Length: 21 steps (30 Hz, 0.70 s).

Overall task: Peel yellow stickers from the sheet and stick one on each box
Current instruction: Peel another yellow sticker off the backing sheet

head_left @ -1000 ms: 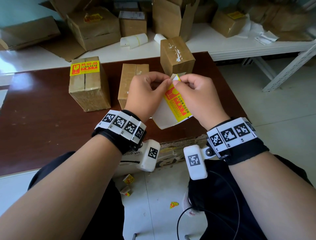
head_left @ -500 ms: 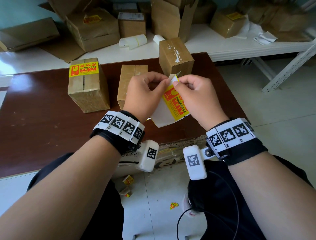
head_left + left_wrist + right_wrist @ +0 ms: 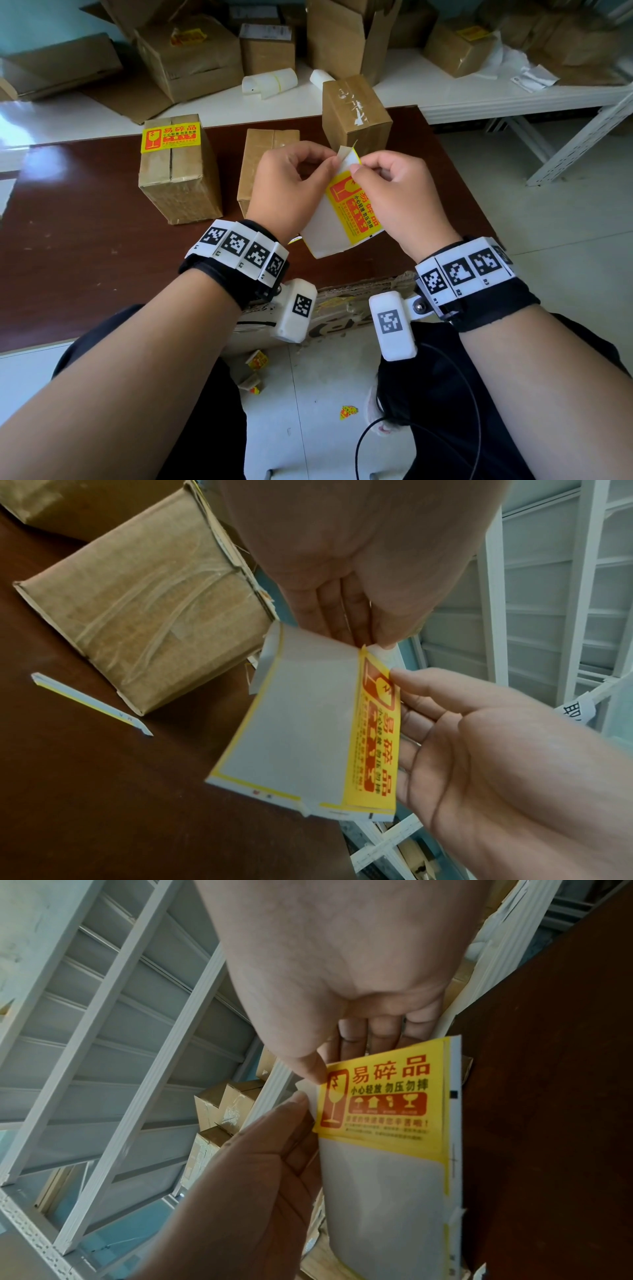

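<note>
I hold a white sticker sheet (image 3: pixel 325 236) above the brown table (image 3: pixel 85 246), with one yellow sticker (image 3: pixel 352 209) on it. My left hand (image 3: pixel 337 159) pinches the backing's top corner. My right hand (image 3: pixel 356 169) pinches the sticker's top corner; its thumb (image 3: pixel 310 1072) lies on that corner. The same sticker (image 3: pixel 377 737) shows edge-on in the left wrist view. Three cardboard boxes stand beyond my hands: the left box (image 3: pixel 178 178) bears a yellow sticker (image 3: pixel 170 136), while the middle box (image 3: pixel 270 147) and right box (image 3: pixel 356 113) show none on top.
A torn backing strip (image 3: pixel 92 704) lies on the table by the middle box. Behind, a white shelf (image 3: pixel 445 92) carries several cartons and a label roll (image 3: pixel 270 82). Sticker scraps (image 3: pixel 348 411) lie on the floor. A white rack (image 3: pixel 575 144) stands at the right.
Both hands keep pinching the sheet's top corner, and the backing corner has bent slightly away from the sticker. The boxes have not moved.
</note>
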Each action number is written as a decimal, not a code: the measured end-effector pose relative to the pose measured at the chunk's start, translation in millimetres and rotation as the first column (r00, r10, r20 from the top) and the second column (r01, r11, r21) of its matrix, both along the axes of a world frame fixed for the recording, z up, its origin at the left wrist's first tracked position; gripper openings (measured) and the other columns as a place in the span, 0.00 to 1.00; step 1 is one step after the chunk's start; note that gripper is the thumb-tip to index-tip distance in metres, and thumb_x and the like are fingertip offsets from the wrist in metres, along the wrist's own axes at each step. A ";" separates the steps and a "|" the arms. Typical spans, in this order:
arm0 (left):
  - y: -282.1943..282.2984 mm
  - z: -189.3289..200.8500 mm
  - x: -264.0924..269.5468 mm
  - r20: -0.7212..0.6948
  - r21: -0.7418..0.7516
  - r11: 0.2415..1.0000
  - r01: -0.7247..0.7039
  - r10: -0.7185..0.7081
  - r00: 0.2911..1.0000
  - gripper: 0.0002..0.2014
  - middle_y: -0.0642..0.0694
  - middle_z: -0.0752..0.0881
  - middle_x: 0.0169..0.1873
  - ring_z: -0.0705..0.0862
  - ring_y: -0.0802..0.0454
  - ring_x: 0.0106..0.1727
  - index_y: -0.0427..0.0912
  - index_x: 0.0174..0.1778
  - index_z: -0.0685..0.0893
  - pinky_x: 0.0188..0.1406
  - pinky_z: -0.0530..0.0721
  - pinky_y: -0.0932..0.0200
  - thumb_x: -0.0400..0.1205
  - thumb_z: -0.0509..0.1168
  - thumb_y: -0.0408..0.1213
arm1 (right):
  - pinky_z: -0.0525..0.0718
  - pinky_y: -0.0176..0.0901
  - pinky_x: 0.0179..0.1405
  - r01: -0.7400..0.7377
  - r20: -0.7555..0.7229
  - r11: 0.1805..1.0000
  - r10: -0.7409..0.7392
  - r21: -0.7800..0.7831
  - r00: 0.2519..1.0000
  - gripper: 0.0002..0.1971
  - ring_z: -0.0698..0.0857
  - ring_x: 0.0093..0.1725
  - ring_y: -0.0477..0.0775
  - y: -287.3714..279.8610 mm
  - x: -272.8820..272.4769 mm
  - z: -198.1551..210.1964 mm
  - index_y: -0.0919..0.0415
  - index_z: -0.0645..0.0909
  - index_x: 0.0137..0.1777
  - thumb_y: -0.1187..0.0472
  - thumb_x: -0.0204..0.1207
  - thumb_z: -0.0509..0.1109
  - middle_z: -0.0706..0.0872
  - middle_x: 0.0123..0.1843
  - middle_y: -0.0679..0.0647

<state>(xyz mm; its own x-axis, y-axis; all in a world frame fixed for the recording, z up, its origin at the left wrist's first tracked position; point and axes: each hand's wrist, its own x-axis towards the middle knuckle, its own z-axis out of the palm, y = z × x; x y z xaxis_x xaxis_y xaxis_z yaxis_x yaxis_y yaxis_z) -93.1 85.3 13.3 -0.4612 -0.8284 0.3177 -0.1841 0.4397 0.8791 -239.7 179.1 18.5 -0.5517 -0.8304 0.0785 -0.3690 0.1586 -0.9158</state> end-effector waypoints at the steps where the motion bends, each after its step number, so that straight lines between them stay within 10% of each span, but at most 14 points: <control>1: -0.1 0.1 0.2 -0.002 0.000 1.000 0.004 -0.004 1.000 0.05 0.60 0.91 0.39 0.88 0.70 0.38 0.49 0.48 0.92 0.39 0.82 0.74 0.88 0.73 0.38 | 0.95 0.67 0.61 0.000 -0.002 1.000 0.000 0.000 1.000 0.09 0.97 0.53 0.52 -0.1 -0.4 -0.2 0.54 0.95 0.58 0.53 0.89 0.75 0.98 0.49 0.51; 21: -2.7 0.0 3.5 -0.021 -0.010 1.000 -0.012 0.012 1.000 0.05 0.60 0.91 0.39 0.88 0.67 0.40 0.48 0.48 0.93 0.44 0.90 0.60 0.88 0.73 0.37 | 0.96 0.65 0.59 0.007 -0.032 1.000 -0.006 0.025 0.999 0.07 0.97 0.51 0.49 -1.3 -3.3 -2.6 0.44 0.93 0.50 0.53 0.89 0.74 0.98 0.47 0.48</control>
<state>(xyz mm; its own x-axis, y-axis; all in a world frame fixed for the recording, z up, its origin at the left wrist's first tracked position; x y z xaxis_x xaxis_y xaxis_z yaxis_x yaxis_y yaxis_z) -89.6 82.6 13.4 -0.4448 -0.8303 0.3359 -0.1709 0.4468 0.8782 -243.0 177.7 15.9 -0.5547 -0.8286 0.0760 -0.3972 0.1835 -0.8992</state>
